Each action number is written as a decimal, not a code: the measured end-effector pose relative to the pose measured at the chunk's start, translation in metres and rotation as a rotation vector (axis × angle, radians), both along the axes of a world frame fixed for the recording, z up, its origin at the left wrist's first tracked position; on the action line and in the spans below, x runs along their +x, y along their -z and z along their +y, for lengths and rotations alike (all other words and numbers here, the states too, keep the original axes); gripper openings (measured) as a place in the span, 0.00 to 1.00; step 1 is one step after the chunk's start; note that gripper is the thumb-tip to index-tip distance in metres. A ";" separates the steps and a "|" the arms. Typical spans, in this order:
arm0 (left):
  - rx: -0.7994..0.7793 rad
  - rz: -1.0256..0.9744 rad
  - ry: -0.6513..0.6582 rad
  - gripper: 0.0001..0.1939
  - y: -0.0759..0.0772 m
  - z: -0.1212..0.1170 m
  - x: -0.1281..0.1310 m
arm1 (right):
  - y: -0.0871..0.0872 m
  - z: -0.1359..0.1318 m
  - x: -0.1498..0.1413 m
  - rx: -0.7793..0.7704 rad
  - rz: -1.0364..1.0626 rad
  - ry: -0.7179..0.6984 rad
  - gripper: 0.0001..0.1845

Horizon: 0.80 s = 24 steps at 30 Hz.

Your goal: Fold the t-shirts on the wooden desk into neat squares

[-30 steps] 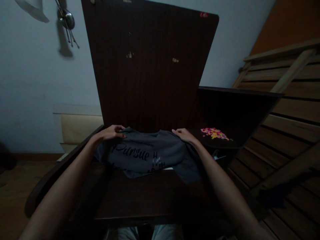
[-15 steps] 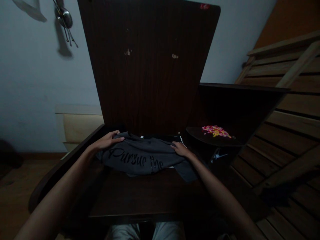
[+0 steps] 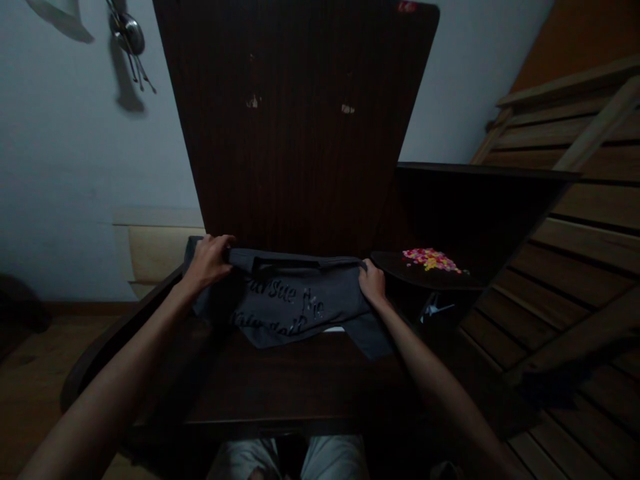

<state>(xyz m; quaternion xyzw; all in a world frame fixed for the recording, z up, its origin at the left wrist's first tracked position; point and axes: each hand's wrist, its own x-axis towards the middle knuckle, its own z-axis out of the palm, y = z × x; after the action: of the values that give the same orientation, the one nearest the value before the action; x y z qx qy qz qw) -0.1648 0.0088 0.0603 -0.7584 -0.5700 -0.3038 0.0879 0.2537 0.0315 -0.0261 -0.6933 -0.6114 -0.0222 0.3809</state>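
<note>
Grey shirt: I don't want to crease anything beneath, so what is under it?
Under the grey shirt, at its near edge, a white strip and dark desktop show. The shirt hides the rest, so I can't identify the strip.

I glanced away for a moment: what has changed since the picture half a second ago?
The left hand and right hand moved farther apart and slightly up in view, drawing the shirt's top edge wider and straighter. A second line of print now shows lower down. Both hands hold the shirt, as before; the colourful pieces stayed on the shelf.
</note>
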 end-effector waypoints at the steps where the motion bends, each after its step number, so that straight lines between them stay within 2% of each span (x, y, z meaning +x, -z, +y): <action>1: -0.026 0.069 -0.002 0.27 0.003 0.002 -0.001 | -0.002 -0.001 0.000 -0.011 -0.007 0.015 0.14; 3: -0.107 0.133 0.007 0.23 0.006 0.002 -0.004 | -0.004 -0.004 0.001 -0.029 -0.014 0.028 0.13; 8: -0.427 0.051 0.020 0.26 0.001 -0.006 -0.006 | -0.003 -0.002 0.008 0.007 -0.027 -0.017 0.12; 11: -0.488 0.064 0.042 0.26 0.002 -0.008 -0.003 | 0.002 0.004 0.009 0.030 0.094 -0.086 0.14; 13: -0.444 0.109 0.080 0.30 0.012 -0.006 -0.001 | 0.006 0.009 0.005 -0.007 0.277 -0.167 0.20; 16: -0.451 0.248 0.092 0.49 0.038 -0.002 -0.001 | 0.016 0.008 -0.008 -0.165 0.552 -0.360 0.28; 18: -0.484 0.377 0.061 0.59 0.057 -0.002 -0.001 | 0.023 0.003 -0.021 -0.267 0.602 -0.532 0.27; 19: -0.487 0.438 0.059 0.60 0.065 -0.004 -0.001 | 0.027 0.000 -0.029 -0.299 0.586 -0.611 0.25; 21: -0.462 0.522 0.059 0.56 0.075 -0.008 0.002 | 0.034 -0.008 -0.044 -0.332 0.529 -0.725 0.21; 24: -0.423 0.556 0.044 0.40 0.075 -0.016 0.012 | 0.042 -0.014 -0.061 -0.343 0.476 -0.768 0.16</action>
<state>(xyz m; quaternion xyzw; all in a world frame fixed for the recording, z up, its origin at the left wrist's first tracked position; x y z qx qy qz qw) -0.1528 -0.0068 -0.0150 -0.8258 -0.5579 0.0373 0.0741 0.1924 0.0173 -0.0680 -0.4563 -0.7139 0.3803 0.3709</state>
